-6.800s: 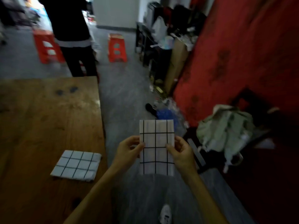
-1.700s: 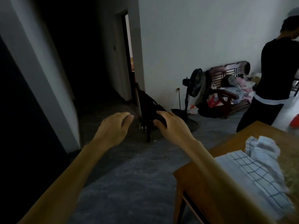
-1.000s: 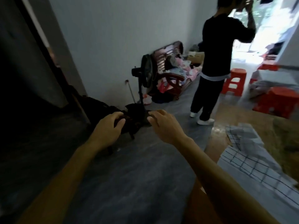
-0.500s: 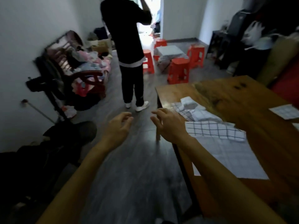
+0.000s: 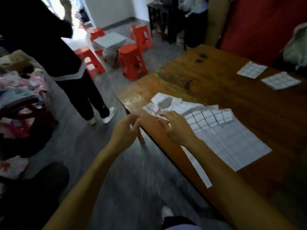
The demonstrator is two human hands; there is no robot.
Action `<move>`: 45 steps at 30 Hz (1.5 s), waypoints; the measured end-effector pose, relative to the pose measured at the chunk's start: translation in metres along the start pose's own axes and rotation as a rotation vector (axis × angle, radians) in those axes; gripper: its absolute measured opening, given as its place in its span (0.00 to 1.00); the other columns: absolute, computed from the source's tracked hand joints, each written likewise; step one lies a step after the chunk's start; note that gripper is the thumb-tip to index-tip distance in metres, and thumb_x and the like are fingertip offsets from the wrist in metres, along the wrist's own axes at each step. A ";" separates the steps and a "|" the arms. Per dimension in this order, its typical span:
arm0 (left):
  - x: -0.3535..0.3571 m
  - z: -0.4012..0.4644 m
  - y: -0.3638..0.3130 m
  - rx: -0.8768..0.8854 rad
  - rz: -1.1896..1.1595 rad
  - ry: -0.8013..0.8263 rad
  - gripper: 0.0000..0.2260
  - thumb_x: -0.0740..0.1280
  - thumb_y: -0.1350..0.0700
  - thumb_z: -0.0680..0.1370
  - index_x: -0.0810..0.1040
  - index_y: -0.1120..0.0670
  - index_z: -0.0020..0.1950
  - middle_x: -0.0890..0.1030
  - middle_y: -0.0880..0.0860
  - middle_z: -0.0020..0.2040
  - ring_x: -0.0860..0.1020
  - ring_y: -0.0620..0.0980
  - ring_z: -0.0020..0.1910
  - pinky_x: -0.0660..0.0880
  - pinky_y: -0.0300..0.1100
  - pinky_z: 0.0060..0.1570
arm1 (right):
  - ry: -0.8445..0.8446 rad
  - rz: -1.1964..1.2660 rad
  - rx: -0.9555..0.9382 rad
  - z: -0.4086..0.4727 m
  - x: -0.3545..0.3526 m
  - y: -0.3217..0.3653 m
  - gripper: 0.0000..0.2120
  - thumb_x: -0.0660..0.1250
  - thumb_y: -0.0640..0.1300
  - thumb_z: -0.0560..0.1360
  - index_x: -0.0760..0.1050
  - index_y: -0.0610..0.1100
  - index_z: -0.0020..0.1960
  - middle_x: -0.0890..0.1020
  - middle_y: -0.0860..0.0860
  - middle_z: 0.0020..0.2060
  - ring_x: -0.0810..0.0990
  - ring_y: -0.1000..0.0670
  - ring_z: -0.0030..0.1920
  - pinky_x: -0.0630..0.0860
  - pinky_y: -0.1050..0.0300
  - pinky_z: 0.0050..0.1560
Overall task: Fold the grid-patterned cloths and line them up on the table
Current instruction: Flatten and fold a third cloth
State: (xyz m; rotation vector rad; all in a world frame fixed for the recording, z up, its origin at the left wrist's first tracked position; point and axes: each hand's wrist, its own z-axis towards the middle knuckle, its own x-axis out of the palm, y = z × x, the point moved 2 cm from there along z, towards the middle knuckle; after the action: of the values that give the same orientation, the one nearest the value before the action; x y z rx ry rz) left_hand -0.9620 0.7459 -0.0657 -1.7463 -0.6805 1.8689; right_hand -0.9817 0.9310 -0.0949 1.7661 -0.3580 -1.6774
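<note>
A pile of unfolded grid-patterned cloths (image 5: pixel 221 130) lies at the near left end of the wooden table (image 5: pixel 216 80). One crumpled cloth (image 5: pixel 167 103) sits at the pile's far end. My right hand (image 5: pixel 176 127) hovers over the pile's left edge with fingers spread, holding nothing. My left hand (image 5: pixel 126 130) is just off the table's corner, fingers loosely curled and empty. Two folded grid cloths (image 5: pixel 251 72) (image 5: pixel 280 80) lie side by side at the table's far right.
A person in black (image 5: pixel 54 55) stands on the grey floor to the left. Several orange stools (image 5: pixel 132 62) surround a small low table (image 5: pixel 113 41) beyond. A cluttered bench (image 5: pixel 20 97) is at left, a red wall (image 5: pixel 265 22) at right.
My view has swung right and down onto the table. Both empty hands have moved to the cloth pile; the right hand is now over its edge.
</note>
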 end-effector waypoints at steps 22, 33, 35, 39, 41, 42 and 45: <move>0.185 0.206 -0.055 0.609 -0.018 0.780 0.15 0.62 0.53 0.80 0.73 0.55 0.66 0.77 0.53 0.62 0.75 0.50 0.61 0.69 0.38 0.55 | -0.306 0.090 0.863 0.026 -0.009 -0.126 0.21 0.56 0.56 0.81 0.69 0.48 0.70 0.70 0.50 0.69 0.69 0.49 0.68 0.66 0.50 0.69; 0.295 0.234 -0.129 0.954 0.245 0.904 0.17 0.60 0.51 0.81 0.68 0.53 0.70 0.73 0.54 0.67 0.72 0.53 0.64 0.71 0.47 0.61 | -0.354 0.145 1.083 0.021 0.014 -0.181 0.20 0.58 0.56 0.80 0.68 0.51 0.70 0.71 0.51 0.69 0.72 0.47 0.66 0.72 0.46 0.64; 0.318 0.236 -0.143 1.030 0.321 0.906 0.18 0.59 0.52 0.81 0.67 0.52 0.71 0.71 0.54 0.67 0.72 0.53 0.63 0.70 0.49 0.62 | -0.346 0.143 1.092 0.022 0.016 -0.195 0.20 0.57 0.55 0.81 0.68 0.51 0.71 0.71 0.51 0.69 0.72 0.47 0.66 0.71 0.47 0.65; 0.365 0.235 -0.159 1.179 0.473 0.912 0.20 0.59 0.52 0.81 0.65 0.53 0.73 0.69 0.54 0.69 0.68 0.54 0.67 0.65 0.50 0.65 | -0.357 0.190 1.113 0.022 0.021 -0.218 0.20 0.56 0.53 0.81 0.68 0.49 0.71 0.71 0.51 0.69 0.72 0.48 0.66 0.71 0.48 0.64; 0.387 0.234 -0.161 1.265 0.576 0.888 0.21 0.59 0.51 0.81 0.63 0.53 0.74 0.66 0.54 0.72 0.64 0.55 0.70 0.62 0.51 0.67 | -0.357 0.213 1.121 0.023 0.024 -0.229 0.19 0.57 0.53 0.81 0.68 0.48 0.70 0.71 0.51 0.68 0.72 0.48 0.66 0.71 0.48 0.64; 0.397 0.233 -0.162 1.305 0.627 0.882 0.22 0.59 0.51 0.81 0.62 0.53 0.74 0.64 0.55 0.73 0.61 0.55 0.72 0.60 0.52 0.68 | -0.356 0.220 1.122 0.023 0.025 -0.235 0.19 0.57 0.52 0.81 0.68 0.48 0.70 0.72 0.50 0.68 0.72 0.48 0.65 0.71 0.50 0.63; 0.419 0.234 -0.160 1.377 0.731 0.890 0.24 0.61 0.51 0.80 0.61 0.53 0.74 0.65 0.54 0.73 0.60 0.55 0.73 0.56 0.54 0.70 | -0.353 0.221 1.109 0.024 0.025 -0.248 0.18 0.57 0.50 0.81 0.69 0.47 0.70 0.72 0.49 0.67 0.72 0.49 0.65 0.71 0.53 0.63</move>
State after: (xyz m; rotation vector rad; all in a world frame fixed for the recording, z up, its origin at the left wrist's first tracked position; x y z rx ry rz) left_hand -1.2187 1.1349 -0.2634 -1.4993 1.3906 1.0207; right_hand -1.0617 1.0923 -0.2688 1.9707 -1.8458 -1.7304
